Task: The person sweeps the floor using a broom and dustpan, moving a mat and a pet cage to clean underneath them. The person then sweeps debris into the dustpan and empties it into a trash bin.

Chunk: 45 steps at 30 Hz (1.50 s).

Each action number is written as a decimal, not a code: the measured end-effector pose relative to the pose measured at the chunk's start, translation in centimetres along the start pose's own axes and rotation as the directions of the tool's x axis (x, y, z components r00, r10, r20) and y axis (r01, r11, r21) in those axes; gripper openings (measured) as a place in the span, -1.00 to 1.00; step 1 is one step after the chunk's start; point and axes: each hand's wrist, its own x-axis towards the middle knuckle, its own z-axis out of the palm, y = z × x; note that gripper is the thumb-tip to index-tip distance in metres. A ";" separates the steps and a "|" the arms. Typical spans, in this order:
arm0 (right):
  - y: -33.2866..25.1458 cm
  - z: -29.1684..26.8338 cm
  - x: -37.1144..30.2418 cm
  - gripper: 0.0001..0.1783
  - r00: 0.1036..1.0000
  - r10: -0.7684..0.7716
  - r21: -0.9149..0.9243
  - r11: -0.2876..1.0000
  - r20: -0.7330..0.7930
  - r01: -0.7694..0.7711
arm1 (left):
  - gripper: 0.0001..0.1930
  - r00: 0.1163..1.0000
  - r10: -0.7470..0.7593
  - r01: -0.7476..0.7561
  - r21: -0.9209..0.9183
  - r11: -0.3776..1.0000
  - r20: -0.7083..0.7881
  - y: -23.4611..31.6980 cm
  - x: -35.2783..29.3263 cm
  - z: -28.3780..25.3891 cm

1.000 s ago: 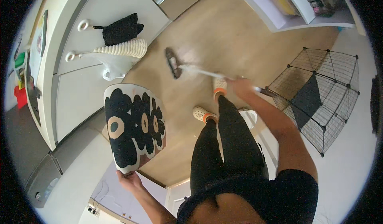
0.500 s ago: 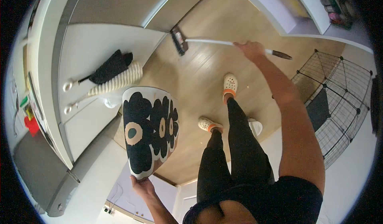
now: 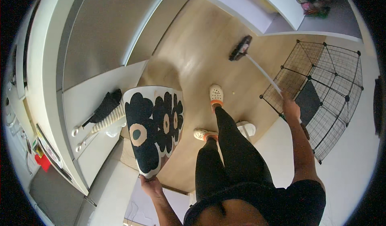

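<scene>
My right hand (image 3: 291, 107) is closed around the long white handle of a broom (image 3: 260, 68). The dark bristle head of the broom (image 3: 240, 48) rests on the wood floor ahead, right of the middle. Held at its lower edge by my left hand (image 3: 152, 186) is a white tray-like piece (image 3: 155, 123) printed with large black flowers. It hangs tilted at the left, above the floor, and its underside is mostly hidden. A small pale crumb (image 3: 233, 92) lies on the floor beside my right clog (image 3: 216, 94).
A black wire-grid pen (image 3: 321, 87) stands at the right. Black and cream dusters (image 3: 105, 108) hang on the white cabinet side at the left. White shelving (image 3: 277, 21) borders the far right. A white object (image 3: 246, 129) sits behind my feet.
The broom head has swept from the far cabinet rightward across the floor. My right hand has come nearer and to the right. My left hand still holds the flowered piece.
</scene>
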 end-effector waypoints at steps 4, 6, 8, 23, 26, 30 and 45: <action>-7.4 -3.0 2.6 -0.48 0.990 -0.131 0.099 0.986 -0.058 0.136 | -0.58 0.999 0.006 -0.003 0.063 0.998 -0.053 0.9 -1.0 2.9; -14.1 -4.6 7.6 -0.42 0.958 -0.196 0.149 0.962 -0.208 0.229 | -0.58 1.000 0.010 -0.008 0.075 0.997 -0.015 1.0 -0.5 3.5; -20.5 -6.1 13.3 -0.46 0.961 -0.204 0.207 0.948 -0.187 0.241 | -0.57 0.999 0.011 -0.016 0.091 0.996 0.054 1.0 0.3 3.8; -8.2 -5.7 5.4 -0.47 0.999 -0.026 0.059 0.998 0.033 0.024 | -0.59 1.000 0.004 -0.004 0.113 0.994 0.004 1.8 -1.1 6.6; -13.3 -6.8 12.3 -0.48 0.967 -0.130 0.191 0.966 -0.218 0.173 | -0.58 0.997 -0.012 -0.001 0.151 0.989 0.081 1.7 -0.7 7.3; -20.4 -8.8 20.9 -0.54 0.962 -0.127 0.287 0.938 -0.242 0.196 | -0.58 0.993 -0.023 0.005 0.154 0.988 0.119 1.4 -0.5 8.2; 1.5 0.2 -5.4 -0.47 0.982 0.176 0.132 0.974 0.075 -0.184 | -0.62 0.985 -0.085 0.069 0.111 0.991 0.147 0.8 -1.1 6.2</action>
